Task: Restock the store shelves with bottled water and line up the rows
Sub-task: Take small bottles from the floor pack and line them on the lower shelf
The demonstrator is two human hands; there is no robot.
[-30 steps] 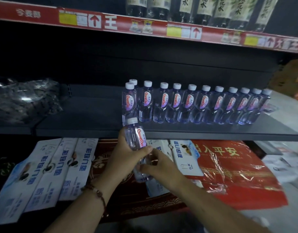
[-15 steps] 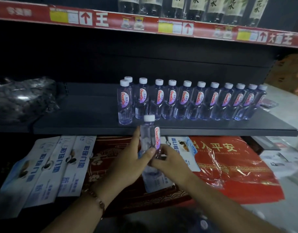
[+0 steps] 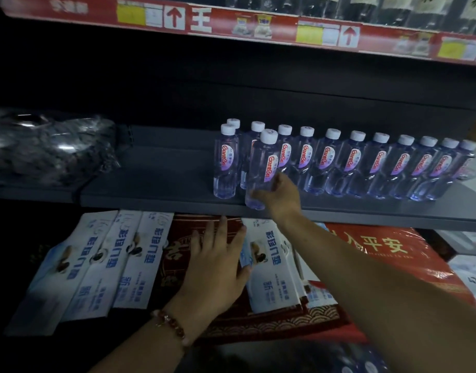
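Note:
My right hand [image 3: 281, 196] grips a small clear water bottle [image 3: 261, 168] with a white cap and red label, standing it at the front edge of the dark shelf [image 3: 150, 192]. Behind it runs a row of several identical bottles [image 3: 349, 165] from the middle to the right. Two more bottles [image 3: 226, 162] stand at the row's left end, one behind the other. My left hand [image 3: 218, 267] hovers open below the shelf, fingers spread, holding nothing. A bead bracelet sits on that wrist.
A crumpled plastic wrap [image 3: 48, 149] lies on the shelf's left part. Below are white and blue boxes [image 3: 97, 262], a dark red patterned mat [image 3: 258, 324] and a red wrapped pack [image 3: 387, 254]. The upper shelf's red price rail [image 3: 231, 22] carries dark bottles above.
My right hand lifted the bottle from below the shelf up onto its front edge. My left hand let go of it and stayed low, fingers spread.

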